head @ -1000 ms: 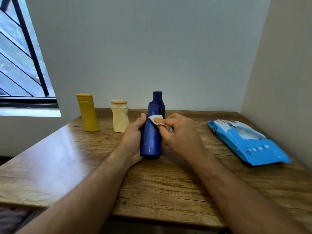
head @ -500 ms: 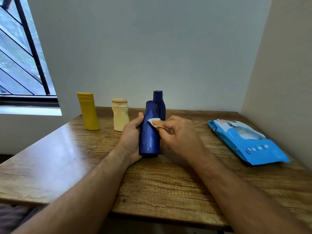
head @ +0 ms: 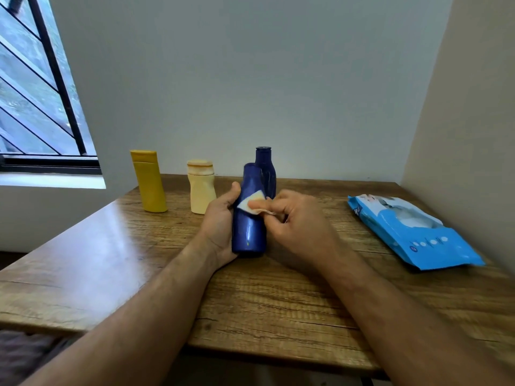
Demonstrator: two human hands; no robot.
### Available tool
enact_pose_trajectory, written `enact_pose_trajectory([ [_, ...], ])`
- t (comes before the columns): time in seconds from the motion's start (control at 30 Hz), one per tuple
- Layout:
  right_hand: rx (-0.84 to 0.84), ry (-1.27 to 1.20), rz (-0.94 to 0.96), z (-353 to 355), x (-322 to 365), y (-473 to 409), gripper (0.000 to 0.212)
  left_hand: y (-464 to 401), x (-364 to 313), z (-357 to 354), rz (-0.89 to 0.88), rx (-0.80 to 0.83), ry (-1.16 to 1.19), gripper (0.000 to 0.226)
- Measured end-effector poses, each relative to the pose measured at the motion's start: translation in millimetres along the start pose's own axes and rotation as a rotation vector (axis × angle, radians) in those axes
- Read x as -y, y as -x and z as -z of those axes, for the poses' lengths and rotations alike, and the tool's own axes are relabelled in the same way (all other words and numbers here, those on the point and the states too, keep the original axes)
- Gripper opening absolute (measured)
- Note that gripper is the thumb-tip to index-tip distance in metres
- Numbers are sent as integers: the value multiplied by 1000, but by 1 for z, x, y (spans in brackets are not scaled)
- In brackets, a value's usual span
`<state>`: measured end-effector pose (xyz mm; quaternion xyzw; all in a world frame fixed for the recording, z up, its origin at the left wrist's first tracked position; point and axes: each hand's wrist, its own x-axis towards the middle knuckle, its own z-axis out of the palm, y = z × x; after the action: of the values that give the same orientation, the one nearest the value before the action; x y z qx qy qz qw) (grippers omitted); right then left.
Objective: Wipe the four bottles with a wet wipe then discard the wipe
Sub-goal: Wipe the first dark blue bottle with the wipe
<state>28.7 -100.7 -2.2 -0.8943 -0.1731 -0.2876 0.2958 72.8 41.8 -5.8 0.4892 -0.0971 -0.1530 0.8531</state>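
Gripping the near blue bottle [head: 249, 218] around its body, the left hand [head: 220, 227] holds it tilted with its base at the table [head: 264, 296], while the right hand [head: 295, 221], just right of that bottle, pinches the folded wet wipe [head: 250, 204] against the bottle's shoulder. Risk: the tilted bottle could slip or pivot under wiping pressure, because only the left hand restrains it; the second blue bottle [head: 266, 169], standing directly behind it, could then be knocked over. The small folded wipe could also slip from the pinch. Behind and left of the held bottle stand the cream bottle [head: 201, 190] and, further left, the yellow bottle [head: 149, 182], both upright and untouched; the wipe pack [head: 412, 232] lies well right of it. Compared with a second ago, the wipe sits lower and further left on the bottle's face, and the bottle leans slightly more
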Motion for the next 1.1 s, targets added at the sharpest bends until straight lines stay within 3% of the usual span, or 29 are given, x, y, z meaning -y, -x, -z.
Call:
enact_pose_trajectory([
  [0.07, -80, 42, 2, 0, -1, -2, 35, 2, 2, -2, 2, 35, -43, 45],
  [0.17, -70, 52, 10, 2, -3, -3, 36, 4, 1, -3, -16, 30, -55, 45],
  [0.4, 282, -79, 43, 5, -2, 2, 30, -1, -2, -3, -23, -62, 12, 51],
  [0.67, 20, 90, 28, 0, -3, 0, 32, -2, 2, -2, 0, -13, -26, 51],
  [0.77, -4, 130, 21, 1, -1, -1, 35, -1, 2, 0, -13, 7, -18, 50],
  [0.9, 147, -21, 17, 2, -3, 3, 25, -2, 3, 3, -5, -31, 29, 62],
  [1.0, 286, -62, 41, 3, -3, 1, 28, -6, -3, 2, -45, -97, 70, 53],
  [1.1, 266, -24, 47, 2, -1, -1, 30, -10, -4, 2, -38, -107, 61, 51],
])
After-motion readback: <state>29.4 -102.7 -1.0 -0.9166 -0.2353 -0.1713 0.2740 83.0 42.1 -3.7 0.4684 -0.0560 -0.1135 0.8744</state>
